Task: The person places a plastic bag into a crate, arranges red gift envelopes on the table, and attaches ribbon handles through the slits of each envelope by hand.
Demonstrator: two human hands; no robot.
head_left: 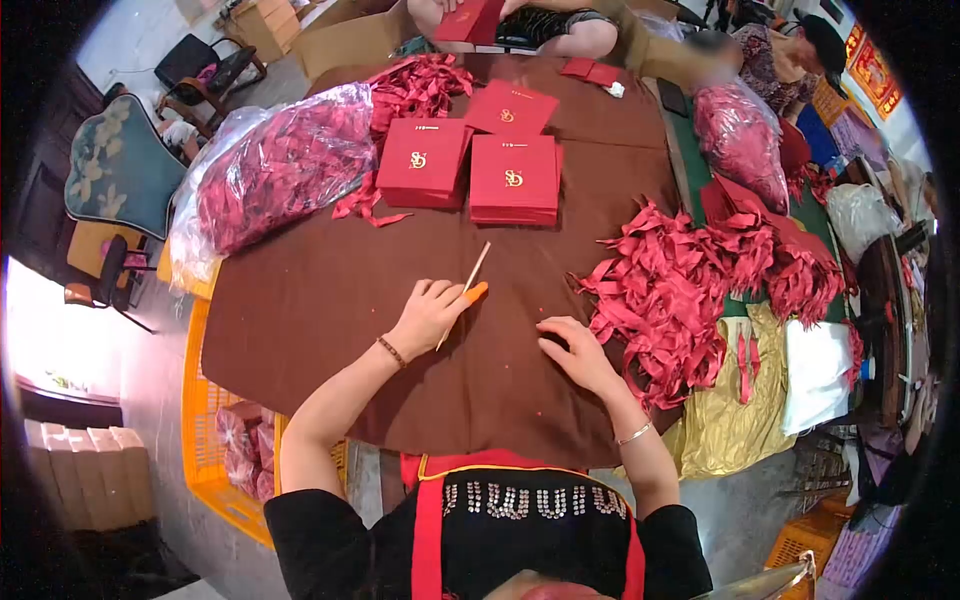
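My left hand (430, 322) grips a thin pale stick (478, 262) slanting over the brown tabletop cloth (300, 330). An orange cover sits on one of its digits. To the right, my right hand (578, 356) rests on the cloth, thumb apart from the fingers and nothing in it. Beside it lies a large heap of red ribbons (660, 290). Beyond the hands are stacks of red cards or bags with a gold emblem: a left stack (420, 165), a right stack (513, 180) and one behind (510, 108).
A clear plastic sack of red ribbon (290, 165) lies at the table's left edge. Gold cloth (735, 420) and a white packet (815, 370) are at the right. An orange crate (200, 440) stands below left. Other people sit across the table and at the far right.
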